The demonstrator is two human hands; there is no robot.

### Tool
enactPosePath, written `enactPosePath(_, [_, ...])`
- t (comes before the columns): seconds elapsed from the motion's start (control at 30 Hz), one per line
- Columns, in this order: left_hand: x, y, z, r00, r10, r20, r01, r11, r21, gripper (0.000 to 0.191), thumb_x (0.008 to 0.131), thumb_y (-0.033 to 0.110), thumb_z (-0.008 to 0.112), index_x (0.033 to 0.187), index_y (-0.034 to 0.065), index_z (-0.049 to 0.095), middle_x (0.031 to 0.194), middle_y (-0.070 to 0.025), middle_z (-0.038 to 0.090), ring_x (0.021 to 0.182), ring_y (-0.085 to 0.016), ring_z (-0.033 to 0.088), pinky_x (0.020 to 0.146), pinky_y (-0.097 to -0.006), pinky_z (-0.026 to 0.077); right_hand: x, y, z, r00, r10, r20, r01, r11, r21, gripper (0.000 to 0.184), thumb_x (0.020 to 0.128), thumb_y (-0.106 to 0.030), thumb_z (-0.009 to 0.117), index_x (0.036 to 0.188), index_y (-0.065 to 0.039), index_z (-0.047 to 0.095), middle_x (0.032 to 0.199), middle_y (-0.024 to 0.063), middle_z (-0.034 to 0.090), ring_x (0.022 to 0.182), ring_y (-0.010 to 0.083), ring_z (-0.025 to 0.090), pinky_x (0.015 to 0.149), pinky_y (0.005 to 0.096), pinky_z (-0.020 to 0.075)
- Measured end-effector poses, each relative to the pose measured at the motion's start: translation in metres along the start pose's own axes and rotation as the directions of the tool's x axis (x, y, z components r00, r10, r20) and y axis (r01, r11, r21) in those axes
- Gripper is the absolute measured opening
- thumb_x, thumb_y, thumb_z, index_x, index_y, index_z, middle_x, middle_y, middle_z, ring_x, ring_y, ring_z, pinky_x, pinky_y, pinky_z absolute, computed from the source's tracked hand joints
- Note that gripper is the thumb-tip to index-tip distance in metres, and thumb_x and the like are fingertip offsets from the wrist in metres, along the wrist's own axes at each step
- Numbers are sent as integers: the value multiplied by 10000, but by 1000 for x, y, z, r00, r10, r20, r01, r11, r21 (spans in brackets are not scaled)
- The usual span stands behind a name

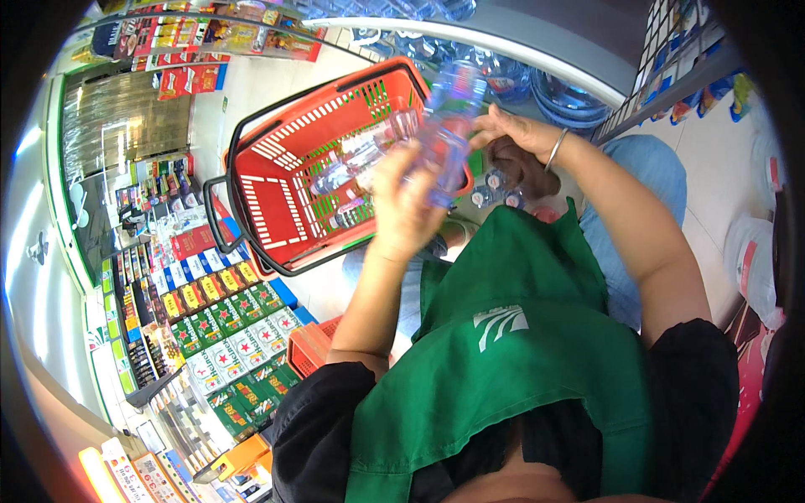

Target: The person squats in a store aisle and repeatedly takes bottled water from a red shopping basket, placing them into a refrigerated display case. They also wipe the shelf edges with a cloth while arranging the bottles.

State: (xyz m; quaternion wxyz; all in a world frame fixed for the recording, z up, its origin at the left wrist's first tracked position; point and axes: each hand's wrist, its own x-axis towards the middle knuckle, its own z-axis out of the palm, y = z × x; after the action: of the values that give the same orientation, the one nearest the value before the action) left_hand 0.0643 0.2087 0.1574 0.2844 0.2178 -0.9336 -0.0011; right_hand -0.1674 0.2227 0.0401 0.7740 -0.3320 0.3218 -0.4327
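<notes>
My left hand [409,201] is closed around a clear plastic water bottle [443,148], blurred, at the right end of a red plastic shopping basket [270,217]. A second bottle [462,82] appears beyond it, also blurred; what supports it cannot be told. Just right of these bottles is my right hand [512,132], with its fingers apart and a metal bangle at the wrist. Inside the basket lie several clear bottles [365,148] and a dark bottle with a pink label [352,212]. The basket's black handles hang toward its left end.
Small bottles [494,182] stand on the floor near my shoe [528,170]. Large water bottles [560,94] sit under a shelf edge [503,41] ahead. A wire rack [654,69] is at the upper right. Beer cartons [233,352] and another red basket [311,342] are at the left.
</notes>
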Motion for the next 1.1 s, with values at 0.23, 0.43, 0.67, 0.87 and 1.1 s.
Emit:
enactPosePath(0.23, [11,27,33,969,-23,246,111,930,-351,589,687,259,818,1170,47,556,1285,-176,516,1130,-340,528,937,-447,440,-13,-13,-10,916,-400,-39,400,916,9,636,857,-281,694,1378,-57,406,1305,75,533,1197,168,502,1037,348,383])
enactPosePath(0.43, [94,24,60,975,-191,117,209,963,-172,959,643,255,855,1406,1,334,1308,-232,476,1167,-362,530,926,-425,471,-22,-14,-11,775,-563,-288,217,665,-715,779,659,-358,829,1266,-10,487,1172,190,603,1048,307,614,897,381,479])
enactPosePath(0.67, [168,27,36,992,-94,-88,64,953,-296,807,633,169,872,1279,1,418,1180,-162,548,1035,-275,584,885,-366,476,-28,-29,-18,518,-770,-373,405,604,-687,807,702,-301,806,1368,-82,407,1294,169,523,1128,349,561,905,395,480])
enactPosePath(0.87, [200,3,49,992,47,-115,-80,952,-295,831,653,154,877,1303,7,380,1163,-128,514,1054,-214,554,884,-331,485,-29,-34,-19,445,-778,-444,156,556,-817,579,771,-242,732,1278,-94,495,1276,121,526,1091,316,573,864,380,496])
enactPosePath(1.1, [233,-18,76,980,-75,-186,-17,893,-450,800,721,46,822,1321,-8,296,1134,-127,521,961,-181,592,830,-296,519,-32,-33,-19,442,-821,-361,143,462,-875,295,802,-229,686,1058,-104,610,1214,102,561,783,257,636,694,350,516])
